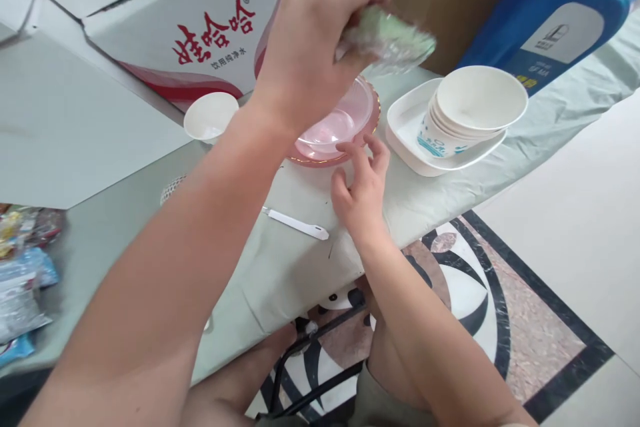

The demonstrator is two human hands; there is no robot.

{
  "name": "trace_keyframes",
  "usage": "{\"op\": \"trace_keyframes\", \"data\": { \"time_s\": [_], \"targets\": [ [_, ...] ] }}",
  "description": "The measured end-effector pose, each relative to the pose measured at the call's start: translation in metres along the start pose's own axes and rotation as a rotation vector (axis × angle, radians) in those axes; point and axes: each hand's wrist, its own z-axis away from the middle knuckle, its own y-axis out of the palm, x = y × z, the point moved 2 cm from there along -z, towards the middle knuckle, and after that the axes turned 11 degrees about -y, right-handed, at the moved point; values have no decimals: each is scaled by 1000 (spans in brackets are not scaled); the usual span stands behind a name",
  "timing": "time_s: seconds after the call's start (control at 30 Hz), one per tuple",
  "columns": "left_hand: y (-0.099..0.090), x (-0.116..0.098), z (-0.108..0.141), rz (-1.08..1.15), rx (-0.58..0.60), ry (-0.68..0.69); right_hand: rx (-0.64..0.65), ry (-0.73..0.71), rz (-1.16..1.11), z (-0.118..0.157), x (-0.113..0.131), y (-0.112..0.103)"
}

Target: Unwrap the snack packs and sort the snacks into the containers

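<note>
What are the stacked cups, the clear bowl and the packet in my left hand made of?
Stacked cups: likely paper, smooth and matte, with blue-printed sides. Clear bowl: probably plastic, glossy, see-through with bright highlights. Packet: apparently plastic film, crinkled and shiny, though blurred.

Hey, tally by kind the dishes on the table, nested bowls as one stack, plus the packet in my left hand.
Green packet in left hand: 1
Clear bowl: 1
Pink plate: 1
White tray: 1
Stack of white bowls: 1
Lone white bowl: 1
Total: 6
Not counted: a white mesh piece, mostly hidden by your arm.
</note>
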Motion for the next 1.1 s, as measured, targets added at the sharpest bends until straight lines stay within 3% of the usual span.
{"op": "trace_keyframes", "data": {
  "time_s": [0.1,0.17,0.27,0.37,0.47,0.63,0.83,0.9,1.1],
  "targets": [
    [6,28,32,53,-8,-47,-36,-75,11,-2,1,3],
    [8,38,50,128,-22,-6,-81,-100,-8,-4,4,4],
    [2,38,69,246,-26,168,-92,-84,-78,-8,7,4],
    [-7,28,80,323,60,248,-66,-101,-150,-11,8,2],
    [-11,28,88,356,185,174,-116,-101,-214,-12,5,0],
    [3,61,87,189,332,-94,-196,-35,-206,-9,-1,-1],
    [24,71,73,-114,591,-129,-41,-69,-173,-6,-1,0],
    [26,71,70,-116,558,-109,-5,-78,-187,-5,0,1],
    [25,83,75,-62,231,-46,67,-36,-179,1,1,6]
  ]
}}
